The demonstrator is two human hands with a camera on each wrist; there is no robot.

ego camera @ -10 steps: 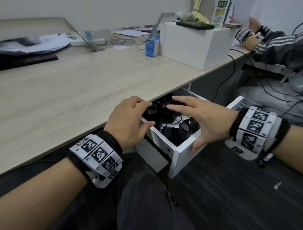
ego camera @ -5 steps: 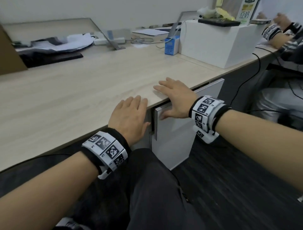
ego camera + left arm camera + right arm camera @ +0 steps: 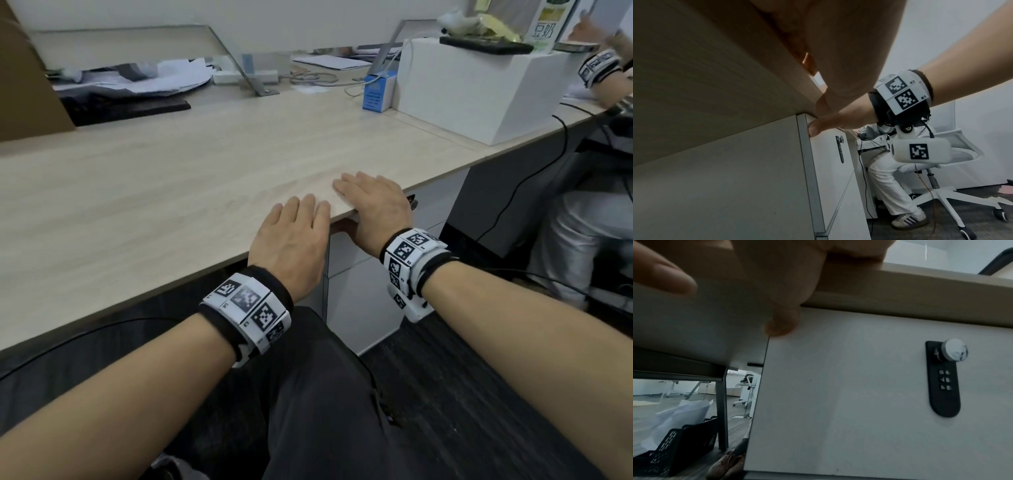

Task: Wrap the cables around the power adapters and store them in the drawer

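Drawer (image 3: 346,253) shut, front facing person | both hands (image 3: 291,236) flat (holding nothing) — desk edge (image 3: 171,287)

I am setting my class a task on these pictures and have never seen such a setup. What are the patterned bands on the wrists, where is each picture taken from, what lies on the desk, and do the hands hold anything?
No machine here: a person wears cameras. The checkered wrist bands carry them. One picture looks down from the head; the other two look along each wrist.

The left hand and right hand lie flat on the edge of the pale wooden desk, holding nothing. The right thumb touches the closed white drawer front, which bears a black combination lock.

Further back stand a white box, a small blue carton and loose papers.
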